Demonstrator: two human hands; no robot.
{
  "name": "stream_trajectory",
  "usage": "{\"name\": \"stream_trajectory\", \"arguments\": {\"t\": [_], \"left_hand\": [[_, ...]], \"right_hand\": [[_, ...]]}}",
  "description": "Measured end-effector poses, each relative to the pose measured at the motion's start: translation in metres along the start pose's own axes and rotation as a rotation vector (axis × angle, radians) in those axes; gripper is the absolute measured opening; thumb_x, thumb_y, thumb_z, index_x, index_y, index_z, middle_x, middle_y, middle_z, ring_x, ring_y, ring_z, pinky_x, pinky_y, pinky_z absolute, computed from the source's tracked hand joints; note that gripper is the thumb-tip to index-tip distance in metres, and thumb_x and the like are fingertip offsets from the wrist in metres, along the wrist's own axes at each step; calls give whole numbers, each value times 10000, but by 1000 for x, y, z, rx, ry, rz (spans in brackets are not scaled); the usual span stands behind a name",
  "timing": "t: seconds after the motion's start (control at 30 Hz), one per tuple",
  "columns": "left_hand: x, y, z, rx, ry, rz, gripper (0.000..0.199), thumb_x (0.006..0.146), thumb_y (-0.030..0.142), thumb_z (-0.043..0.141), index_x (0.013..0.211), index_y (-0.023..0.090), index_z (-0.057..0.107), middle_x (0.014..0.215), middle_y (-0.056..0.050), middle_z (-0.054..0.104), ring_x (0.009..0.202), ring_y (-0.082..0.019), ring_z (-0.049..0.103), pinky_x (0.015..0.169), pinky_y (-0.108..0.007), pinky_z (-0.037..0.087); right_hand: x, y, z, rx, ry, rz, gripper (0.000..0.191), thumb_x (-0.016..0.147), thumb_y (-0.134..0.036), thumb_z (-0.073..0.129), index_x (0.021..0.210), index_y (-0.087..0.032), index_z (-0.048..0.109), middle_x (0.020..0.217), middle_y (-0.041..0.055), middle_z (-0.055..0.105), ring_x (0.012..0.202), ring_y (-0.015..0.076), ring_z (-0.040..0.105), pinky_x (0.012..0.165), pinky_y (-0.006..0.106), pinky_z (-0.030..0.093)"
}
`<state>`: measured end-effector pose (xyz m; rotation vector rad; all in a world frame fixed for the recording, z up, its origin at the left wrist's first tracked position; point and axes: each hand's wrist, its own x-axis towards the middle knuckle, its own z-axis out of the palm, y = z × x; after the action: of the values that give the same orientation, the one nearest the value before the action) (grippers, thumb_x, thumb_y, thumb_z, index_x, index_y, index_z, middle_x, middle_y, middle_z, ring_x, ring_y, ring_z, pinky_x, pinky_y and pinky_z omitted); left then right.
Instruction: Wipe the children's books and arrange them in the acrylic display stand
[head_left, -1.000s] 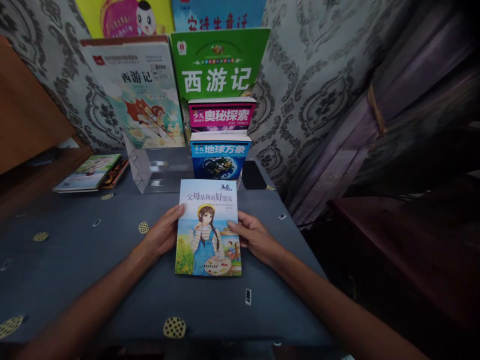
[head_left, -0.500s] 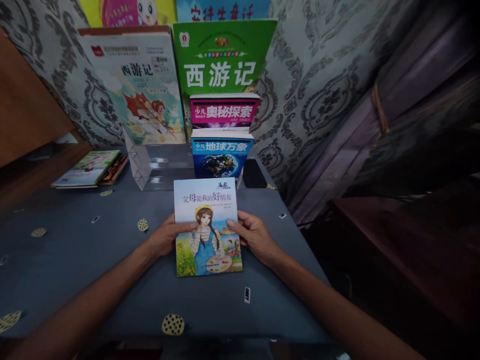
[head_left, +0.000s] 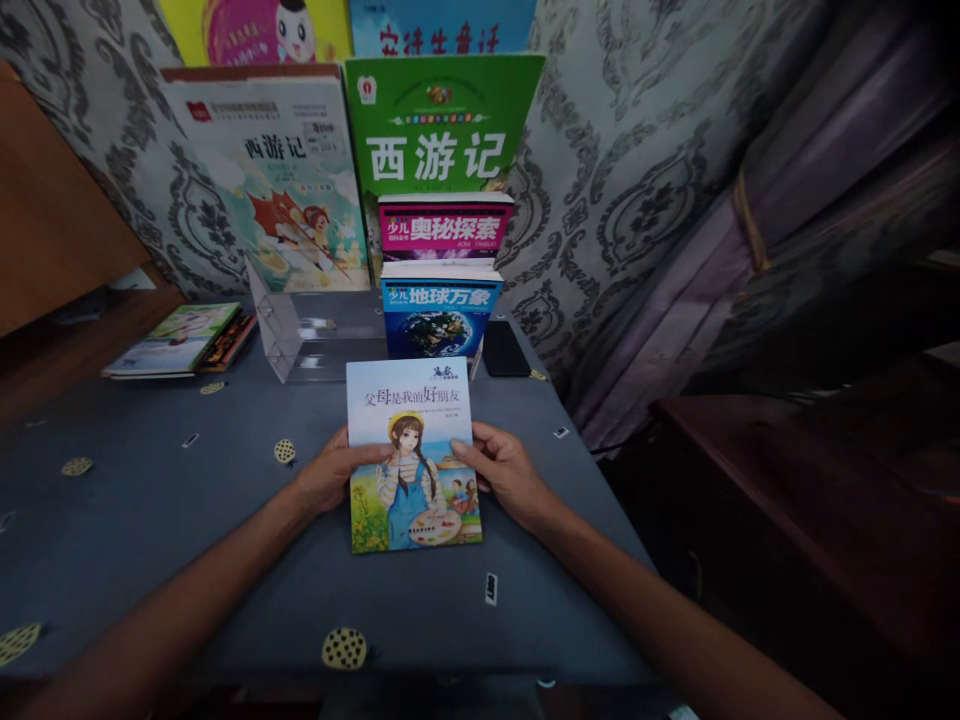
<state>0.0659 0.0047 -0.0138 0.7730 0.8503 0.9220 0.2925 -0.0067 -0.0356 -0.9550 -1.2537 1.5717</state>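
Between my two hands is a paperback book (head_left: 415, 500), its cover facing me, showing a girl in a yellow hat with a paint palette. My left hand (head_left: 334, 470) grips its left edge, thumb on the cover and fingers hidden behind. On the opposite edge, my right hand (head_left: 506, 470) holds it the same way. Just beyond its top edge, a blue book with a globe (head_left: 435, 325) stands in a clear acrylic stand (head_left: 315, 345). A pink book (head_left: 442, 228) and a green book (head_left: 442, 120) rise behind the blue one.
A white-and-teal book (head_left: 292, 190) leans at the back left, with yellow (head_left: 259, 30) and blue (head_left: 442, 25) books above. Some books lie stacked (head_left: 180, 340) at the left. A dark flat object (head_left: 506, 348) rests by the stand. Wallpaper and a tied curtain (head_left: 675, 260) border the grey table (head_left: 225, 560).
The view has tilted up slightly, so the standing books sit a little lower in the picture. Both hands keep the same hold on the book.
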Motion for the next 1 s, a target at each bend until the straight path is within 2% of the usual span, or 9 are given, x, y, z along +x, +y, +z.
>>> {"name": "stream_trajectory", "arguments": {"t": [0.13,0.3,0.43,0.67,0.87,0.93,1.0], "left_hand": [[-1,1,2,2,-11,7,542,589,179,860,1101,93,703,997,-158,778,886,-335,742,811,-413,596],[-1,1,1,8,-19,15,546,580,188,863,1099,111,711,1003,-149,780,879,-333,744,795,-403,599],[-2,2,0,-8,-46,17,556,585,191,860,1113,106,710,1003,-156,780,877,-341,746,783,-402,605],[-5,8,4,-19,-75,67,781,596,174,848,1337,131,606,1041,-145,776,928,-358,740,859,-446,595],[-6,17,2,5,-22,137,843,542,195,872,1340,153,605,1039,-131,779,916,-354,742,834,-431,608],[-6,20,1,15,7,161,827,539,188,874,1324,157,618,1033,-127,781,904,-347,744,823,-422,612],[-6,22,0,23,17,180,816,537,187,878,1313,156,627,1027,-130,782,905,-347,743,815,-417,612]], "right_hand": [[0,-1,1,20,-9,4,457,752,-547,777,1025,-187,703,730,-2,676,521,73,479,434,181,260],[-1,-3,2,21,-8,-4,439,746,-548,782,977,-182,711,673,-27,636,479,54,402,424,184,238],[-1,-2,3,44,-9,16,436,734,-542,793,982,-192,719,704,-16,654,508,65,437,443,184,261],[2,-4,6,80,-19,34,444,708,-539,812,979,-197,730,693,-10,658,530,86,477,449,192,295],[12,-13,9,36,-32,-21,443,714,-550,806,947,-179,740,666,-23,650,486,58,423,425,181,272],[16,-17,10,22,-46,-49,435,725,-542,801,965,-184,740,692,-19,671,505,66,468,439,180,311],[20,-22,12,22,-70,-80,421,742,-523,794,1002,-197,735,769,-1,711,585,101,571,515,208,425]]}}
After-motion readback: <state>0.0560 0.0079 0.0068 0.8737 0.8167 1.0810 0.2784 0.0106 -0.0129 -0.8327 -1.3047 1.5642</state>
